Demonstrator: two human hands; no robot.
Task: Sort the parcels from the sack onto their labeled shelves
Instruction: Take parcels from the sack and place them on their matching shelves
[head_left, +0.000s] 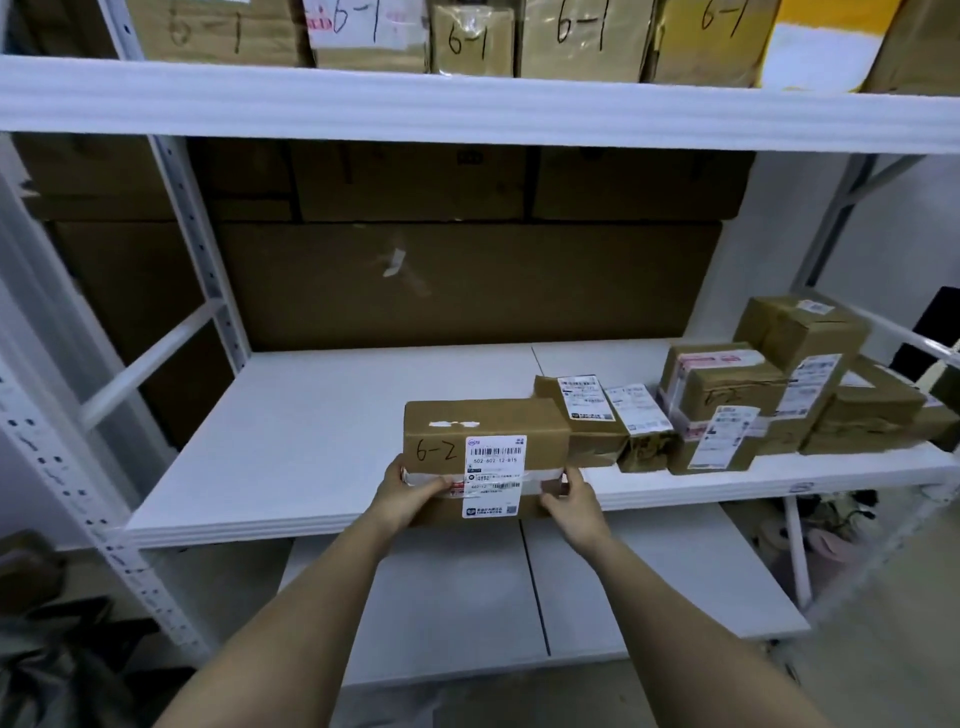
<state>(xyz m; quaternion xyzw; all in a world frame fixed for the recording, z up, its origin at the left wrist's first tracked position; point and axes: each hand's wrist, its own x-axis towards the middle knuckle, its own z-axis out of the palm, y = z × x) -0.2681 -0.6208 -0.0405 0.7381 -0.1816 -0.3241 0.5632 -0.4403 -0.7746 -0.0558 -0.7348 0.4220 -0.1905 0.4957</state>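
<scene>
A brown cardboard parcel (483, 436) marked "6-2" with a white barcode label sits at the front edge of the white middle shelf (311, 441). My left hand (408, 491) grips its near left corner, thumb on the front face. My right hand (571, 501) grips its near right corner. Right of it, several more parcels (727, 405) stand in a row on the same shelf, one of them also marked "6-2". The parcel touches the closest of them (582, 405).
The top shelf (467, 104) carries several boxes marked "6-1" (582, 36). Large brown cartons (467, 280) line the back of the middle shelf. A lower white shelf (649, 582) lies beneath. A dark sack (57, 654) sits on the floor at lower left, beside the white upright (67, 467).
</scene>
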